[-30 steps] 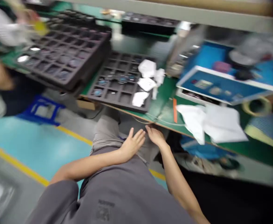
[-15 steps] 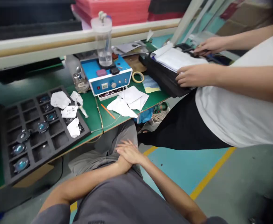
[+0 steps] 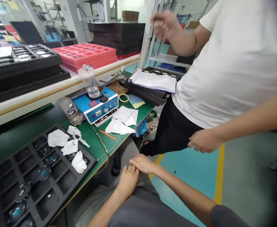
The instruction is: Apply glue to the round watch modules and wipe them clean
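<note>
While the left hand and right hand are rested together over the lap, their fingers are kept loosely extended and touching, though the exact overlap of the fingertips is hard to make out. Ahead of them, white cloths and an orange stick are laid on the green table; to their left, dark round pieces are held in a black tray.
</note>
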Demonstrator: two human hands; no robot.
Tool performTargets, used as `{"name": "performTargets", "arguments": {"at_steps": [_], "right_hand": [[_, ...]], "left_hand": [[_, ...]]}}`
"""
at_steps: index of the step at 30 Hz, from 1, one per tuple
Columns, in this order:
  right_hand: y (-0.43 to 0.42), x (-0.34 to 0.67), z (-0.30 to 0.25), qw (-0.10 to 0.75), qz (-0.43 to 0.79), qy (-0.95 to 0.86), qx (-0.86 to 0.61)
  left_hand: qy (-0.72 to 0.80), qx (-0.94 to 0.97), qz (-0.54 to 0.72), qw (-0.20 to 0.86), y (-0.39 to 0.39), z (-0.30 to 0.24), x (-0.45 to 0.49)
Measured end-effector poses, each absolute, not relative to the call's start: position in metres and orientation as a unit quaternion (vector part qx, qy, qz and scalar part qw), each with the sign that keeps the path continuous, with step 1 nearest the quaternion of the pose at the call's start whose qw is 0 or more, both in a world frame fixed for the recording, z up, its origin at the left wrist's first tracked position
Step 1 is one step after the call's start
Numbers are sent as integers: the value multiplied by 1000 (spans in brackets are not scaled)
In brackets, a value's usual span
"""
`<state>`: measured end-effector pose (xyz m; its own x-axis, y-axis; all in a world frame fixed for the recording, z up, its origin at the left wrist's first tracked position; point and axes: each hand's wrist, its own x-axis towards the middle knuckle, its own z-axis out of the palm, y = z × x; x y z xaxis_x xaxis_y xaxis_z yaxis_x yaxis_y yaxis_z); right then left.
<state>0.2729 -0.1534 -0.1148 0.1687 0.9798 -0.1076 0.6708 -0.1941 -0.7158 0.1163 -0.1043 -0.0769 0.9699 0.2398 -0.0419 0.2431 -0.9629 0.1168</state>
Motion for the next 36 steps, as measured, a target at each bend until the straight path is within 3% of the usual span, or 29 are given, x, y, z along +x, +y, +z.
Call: {"name": "performTargets", "arguments": {"at_steps": [8, 15, 18, 24, 36], "right_hand": [[-135, 337, -108, 495, 134, -296, -806], [-110, 348, -118, 559, 102, -237, -788], [-104, 340, -127, 572, 129, -248, -771], [-102, 358, -116, 602, 137, -229, -753], [-70, 358, -74, 672, 109, -262, -684]], "left_hand": [[192, 940, 282, -20, -29, -45, 123], [220, 909, 354, 7, -2, -47, 164], [254, 917, 307, 4, -3, -43, 174], [329, 939, 96, 11, -9, -37, 185], [344, 935, 71, 44, -13, -37, 185]]}}
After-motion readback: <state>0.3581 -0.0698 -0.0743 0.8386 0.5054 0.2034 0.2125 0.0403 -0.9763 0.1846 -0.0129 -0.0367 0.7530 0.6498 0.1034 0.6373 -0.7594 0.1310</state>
